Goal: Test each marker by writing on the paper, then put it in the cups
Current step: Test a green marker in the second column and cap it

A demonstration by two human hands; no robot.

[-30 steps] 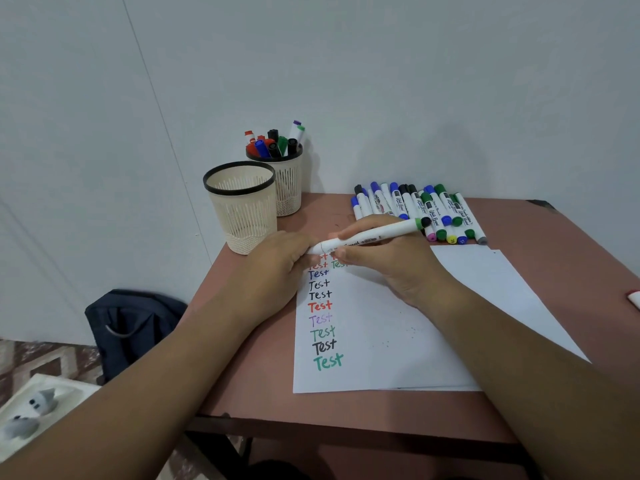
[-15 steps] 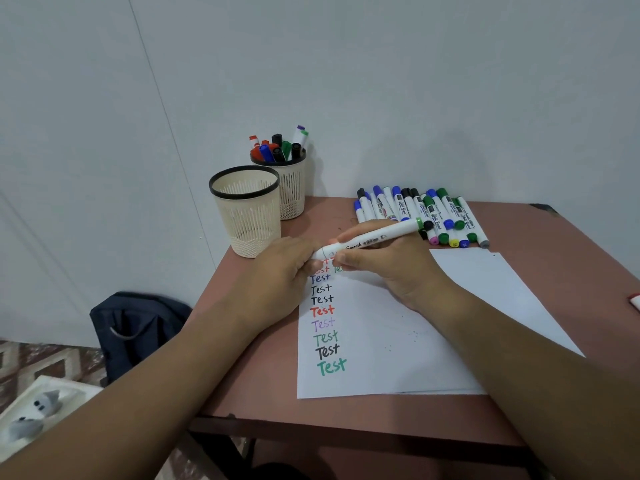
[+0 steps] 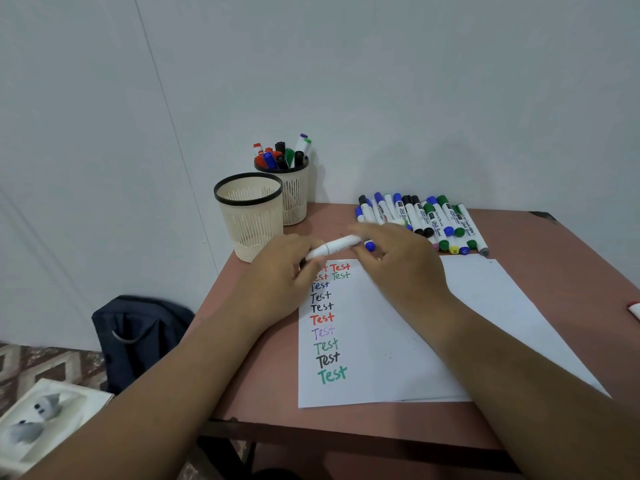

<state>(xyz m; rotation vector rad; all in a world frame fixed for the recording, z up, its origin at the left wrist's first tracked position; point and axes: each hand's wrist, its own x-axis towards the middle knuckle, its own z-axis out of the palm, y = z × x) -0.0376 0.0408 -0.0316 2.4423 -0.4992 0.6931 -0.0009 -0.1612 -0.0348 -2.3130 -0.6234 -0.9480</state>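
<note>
A reddish-brown worktop (image 3: 540, 271) stands against a pale wall (image 3: 381, 81). On the patterned floor (image 3: 41, 362) to its left, a dark blue backpack (image 3: 138, 337) leans by the wall, and nearer lies a white tray (image 3: 79, 400) holding small grey-and-white figures (image 3: 43, 405).

1. Your near cup (image 3: 250, 216) is standing open-topped at the table's (image 3: 554, 271) left rear, nothing lying over its mouth.
2. The far cup (image 3: 294, 195), crammed with markers, is crowding just behind it.
3. The loose marker row (image 3: 422, 220) is blocking the right rear.
</note>
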